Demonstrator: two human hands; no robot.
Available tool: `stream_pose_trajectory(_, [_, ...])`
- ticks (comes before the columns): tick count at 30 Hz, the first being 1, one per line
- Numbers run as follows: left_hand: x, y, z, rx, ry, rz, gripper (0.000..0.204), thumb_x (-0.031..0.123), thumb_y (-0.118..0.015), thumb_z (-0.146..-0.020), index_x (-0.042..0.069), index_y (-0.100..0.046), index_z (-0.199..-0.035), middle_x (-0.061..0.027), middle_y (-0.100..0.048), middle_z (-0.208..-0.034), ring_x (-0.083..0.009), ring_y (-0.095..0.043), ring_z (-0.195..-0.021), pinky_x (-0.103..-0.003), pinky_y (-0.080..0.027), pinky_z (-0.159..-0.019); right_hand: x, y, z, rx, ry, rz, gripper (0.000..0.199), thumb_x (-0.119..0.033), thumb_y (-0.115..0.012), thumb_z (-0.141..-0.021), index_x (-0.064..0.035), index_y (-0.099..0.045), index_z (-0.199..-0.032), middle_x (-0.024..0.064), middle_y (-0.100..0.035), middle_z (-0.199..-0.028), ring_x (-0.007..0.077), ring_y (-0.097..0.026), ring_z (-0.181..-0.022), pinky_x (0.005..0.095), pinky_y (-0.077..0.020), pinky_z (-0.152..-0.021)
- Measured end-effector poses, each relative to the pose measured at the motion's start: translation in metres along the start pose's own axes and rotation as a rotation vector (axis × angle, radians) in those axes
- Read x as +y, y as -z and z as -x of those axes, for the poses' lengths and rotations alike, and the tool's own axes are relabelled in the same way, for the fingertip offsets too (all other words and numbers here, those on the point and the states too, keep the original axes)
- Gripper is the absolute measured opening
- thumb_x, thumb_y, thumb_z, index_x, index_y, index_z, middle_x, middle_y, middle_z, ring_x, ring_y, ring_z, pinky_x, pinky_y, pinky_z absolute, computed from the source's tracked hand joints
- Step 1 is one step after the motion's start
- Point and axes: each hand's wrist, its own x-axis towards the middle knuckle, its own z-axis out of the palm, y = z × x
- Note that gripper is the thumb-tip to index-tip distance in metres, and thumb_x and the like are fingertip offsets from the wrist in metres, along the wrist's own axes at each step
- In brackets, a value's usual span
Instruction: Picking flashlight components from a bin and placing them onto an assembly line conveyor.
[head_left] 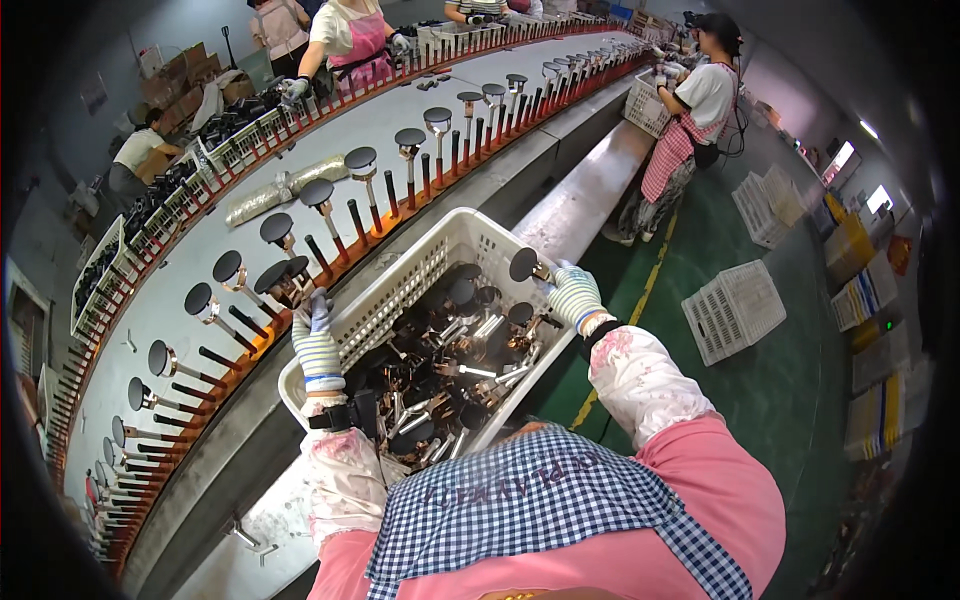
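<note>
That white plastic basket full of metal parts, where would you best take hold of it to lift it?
Grip the white basket by its rim at two opposite ends, coming from outside. The rim is thick and the slotted walls give purchase. The left hand and right hand are at such ends; its middle is piled with metal parts.

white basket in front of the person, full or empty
Partly full: the white basket holds a loose heap of dark disc-headed metal parts lying below its rim.

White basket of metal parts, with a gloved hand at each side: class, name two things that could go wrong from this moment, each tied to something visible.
1. The white basket sits on a narrow ledge edge and is piled with parts; it might tip off.
2. The left hand holds a round-headed part close to the crowded red pegs; it may knock neighbouring parts loose.
3. The right hand holds another part over the rim; it could drop.
</note>
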Motion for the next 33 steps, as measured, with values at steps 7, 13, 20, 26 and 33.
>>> stream_pose_trajectory(7, [0.009,-0.010,-0.003,-0.057,-0.048,-0.001,0.028,0.025,-0.066,-0.104,0.005,-0.071,-0.122,-0.0005,-0.071,-0.107,-0.0117,-0.065,-0.094,-0.028,-0.051,-0.089,0.005,-0.006,0.011,0.132,0.022,-0.056,0.045,-0.036,-0.070,-0.093,-0.0073,-0.067,-0.127,0.0212,-0.071,-0.113,0.0416,-0.068,-0.102,0.0466,-0.0545,-0.092])
stream_pose_trajectory(13, [0.001,-0.024,-0.017,-0.084,-0.015,0.041,0.023,0.022,-0.069,-0.102,0.004,-0.072,-0.117,0.0029,-0.070,-0.102,-0.0087,-0.061,-0.087,-0.025,-0.048,-0.083,0.013,-0.016,0.011,0.140,-0.029,-0.066,0.046,-0.038,-0.071,-0.092,-0.0083,-0.066,-0.128,0.0215,-0.071,-0.113,0.0419,-0.068,-0.103,0.0468,-0.0542,-0.091])
stream_pose_trajectory(20, [0.005,-0.029,-0.021,-0.133,-0.014,0.039,0.024,0.025,-0.071,-0.100,0.006,-0.073,-0.114,0.0032,-0.070,-0.093,-0.0071,-0.059,-0.083,-0.024,-0.047,-0.081,0.009,-0.014,0.014,0.138,-0.070,-0.108,0.047,-0.039,-0.072,-0.092,-0.0081,-0.066,-0.127,0.0220,-0.072,-0.110,0.0420,-0.068,-0.102,0.0466,-0.0542,-0.091])
stream_pose_trajectory(26, [0.006,-0.033,-0.027,-0.149,-0.024,0.038,0.024,0.026,-0.070,-0.102,0.005,-0.072,-0.113,0.0012,-0.072,-0.097,-0.0078,-0.060,-0.084,-0.026,-0.048,-0.081,0.008,-0.015,0.012,0.138,-0.081,-0.106,0.048,-0.040,-0.072,-0.092,-0.0067,-0.066,-0.126,0.0217,-0.072,-0.110,0.0418,-0.068,-0.102,0.0465,-0.0542,-0.091])
stream_pose_trajectory(33, [0.000,-0.052,-0.049,-0.219,-0.041,0.065,0.034,0.034,-0.066,-0.103,0.003,-0.069,-0.116,-0.0038,-0.074,-0.105,-0.0122,-0.066,-0.091,-0.030,-0.052,-0.086,0.029,-0.015,0.007,0.186,-0.107,-0.101,0.048,-0.039,-0.072,-0.092,-0.0066,-0.067,-0.127,0.0219,-0.071,-0.114,0.0418,-0.067,-0.105,0.0462,-0.0541,-0.092])
